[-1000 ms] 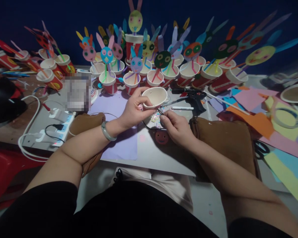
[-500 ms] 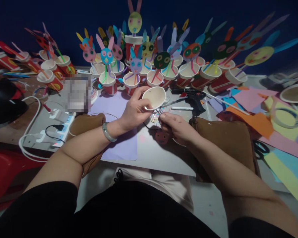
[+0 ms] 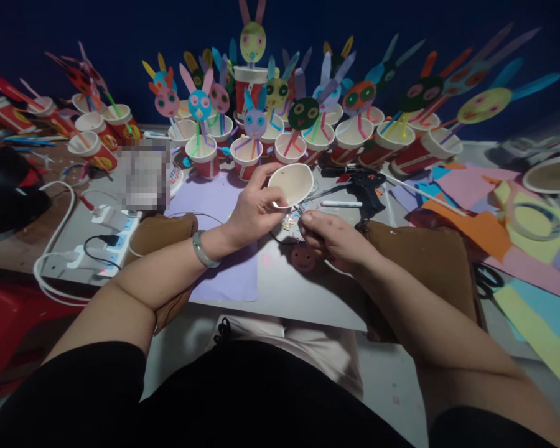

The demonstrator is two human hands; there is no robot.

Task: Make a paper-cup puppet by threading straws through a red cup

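Observation:
My left hand [image 3: 256, 208], with a bracelet on the wrist, grips a paper cup [image 3: 292, 185] by its near left rim, the open mouth tilted toward me. Just right of and below the cup, my right hand [image 3: 329, 236] pinches a small metal tool [image 3: 300, 210] whose tip is close to the cup's lower edge; the rest of it is hidden by the fingers. Under my right hand lies a round pink paper face [image 3: 303, 256]. Small shiny stickers [image 3: 288, 221] lie between the hands.
Rows of red cups [image 3: 204, 158] with paper rabbit heads stand behind. A power strip [image 3: 116, 249] with cables lies left, a lilac sheet [image 3: 228, 274] in front. At right are a black glue gun [image 3: 366, 190], a white pen [image 3: 341, 204], a brown cushion [image 3: 424, 267] and coloured paper [image 3: 476, 230].
Both hands keep nearly the same pose. The cup has shifted very slightly to the right, and the view has moved a little.

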